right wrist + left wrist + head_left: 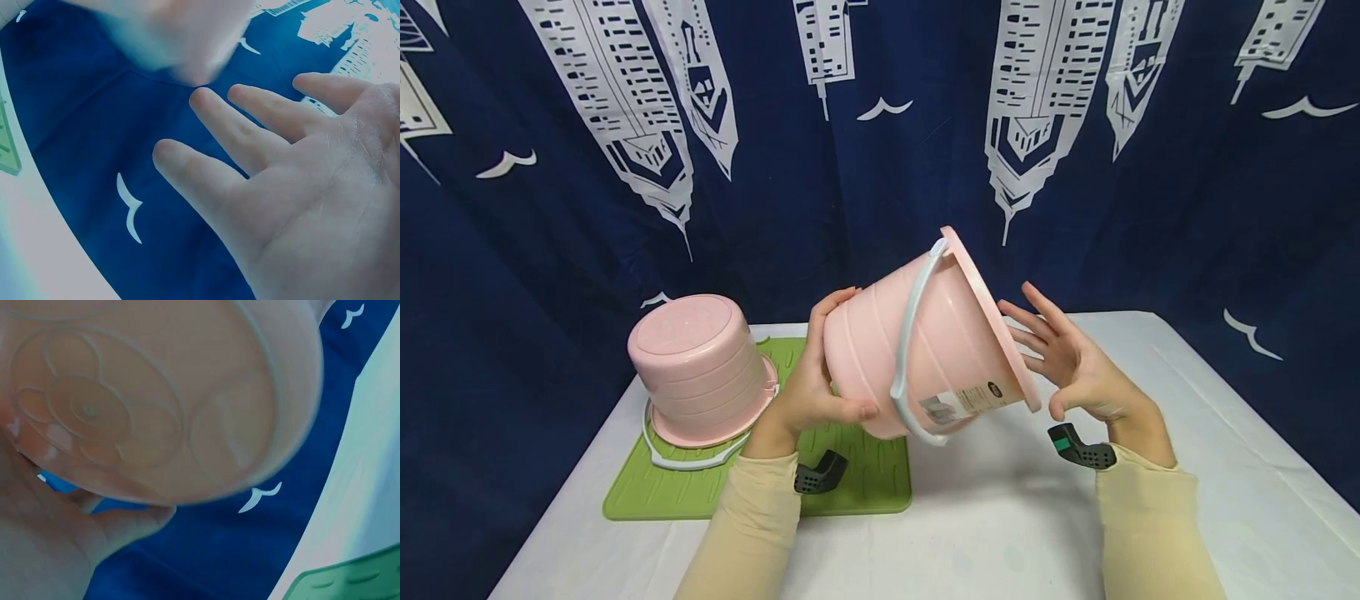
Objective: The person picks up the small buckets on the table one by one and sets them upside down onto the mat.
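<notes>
A pink bucket (868, 342) with a pale grey handle (910, 333) is held tilted in the air, its rim toward the right and its base toward the left. My left hand (808, 383) grips it near the base, thumb in front and fingers round the far side. In the left wrist view the bucket's base (225, 419) shows moulded rings, with the thumb at its edge. My right hand (1078, 371) is spread beside the rim, fingers straight and palm toward the bucket. Whether its fingertips (203, 100) touch the rim, I cannot tell.
A second pink bucket (700, 367) stands upside down at the left on a green mat (865, 487), its handle lying round its rim. Under the mat is a table with a white cloth (985, 533). A dark blue curtain (910, 192) with white prints hangs behind.
</notes>
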